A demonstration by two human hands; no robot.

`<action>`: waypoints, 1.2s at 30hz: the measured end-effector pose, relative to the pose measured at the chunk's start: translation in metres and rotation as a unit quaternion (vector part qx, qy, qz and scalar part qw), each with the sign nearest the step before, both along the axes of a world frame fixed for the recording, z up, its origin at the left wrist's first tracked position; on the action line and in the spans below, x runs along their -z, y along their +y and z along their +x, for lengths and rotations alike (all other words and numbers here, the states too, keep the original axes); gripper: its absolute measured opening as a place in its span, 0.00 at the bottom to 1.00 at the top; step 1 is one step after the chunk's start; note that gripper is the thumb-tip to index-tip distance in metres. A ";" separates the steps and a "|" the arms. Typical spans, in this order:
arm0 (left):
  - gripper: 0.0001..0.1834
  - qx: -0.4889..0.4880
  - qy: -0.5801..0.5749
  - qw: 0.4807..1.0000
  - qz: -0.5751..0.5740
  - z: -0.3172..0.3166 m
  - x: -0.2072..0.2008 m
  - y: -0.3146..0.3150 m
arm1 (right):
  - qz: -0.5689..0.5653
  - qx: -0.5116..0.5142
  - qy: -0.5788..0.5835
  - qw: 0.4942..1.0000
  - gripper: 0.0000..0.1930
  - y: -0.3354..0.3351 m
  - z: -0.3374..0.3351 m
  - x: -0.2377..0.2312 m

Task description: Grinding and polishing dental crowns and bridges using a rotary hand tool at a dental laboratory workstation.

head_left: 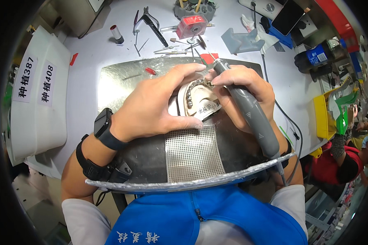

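On a cluttered white counter [90, 53], the dental model [198, 100] sits over the perforated grille [192, 153], clasped by the left hand [159, 102] while the right hand [243, 87] grips the grey handpiece [249, 110], best kept braced; beyond the model, a round tool holder [194, 8] carries upright burs.

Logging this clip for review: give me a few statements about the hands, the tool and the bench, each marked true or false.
1. The left hand holds a dental model with a metal arch. True.
2. The right hand holds a grey handpiece like a pen. True.
3. The handpiece tip is lifted well clear of the model. False: it meets the metal arch.
4. The left wrist is bare. False: it wears a black watch.
5. A perforated grille lies below the hands. True.
6. The red disc case sits on the grille. False: it is on the far bench.
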State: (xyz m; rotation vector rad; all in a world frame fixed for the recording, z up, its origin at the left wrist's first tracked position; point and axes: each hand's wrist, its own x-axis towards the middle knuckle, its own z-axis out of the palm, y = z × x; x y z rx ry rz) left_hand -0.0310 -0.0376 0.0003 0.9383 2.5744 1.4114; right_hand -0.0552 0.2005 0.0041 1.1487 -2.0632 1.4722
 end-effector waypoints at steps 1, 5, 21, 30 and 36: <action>0.53 -0.001 -0.003 1.000 0.002 0.000 0.001 0.001 | 0.013 0.009 0.019 1.000 0.18 0.001 0.000 0.002; 0.52 -0.002 0.007 1.000 -0.010 0.000 -0.001 0.001 | 0.021 -0.004 0.013 1.000 0.18 0.001 -0.001 -0.001; 0.51 0.002 0.008 1.000 -0.011 -0.001 -0.001 0.001 | 0.009 0.007 -0.017 1.000 0.17 0.000 0.003 0.000; 0.50 0.010 0.023 1.000 -0.009 0.000 -0.002 0.002 | 0.031 0.041 -0.096 0.994 0.13 0.002 0.006 0.000; 0.47 0.003 -0.017 0.999 -0.050 -0.001 -0.013 0.003 | -0.015 0.039 -0.125 0.991 0.12 0.005 0.006 0.000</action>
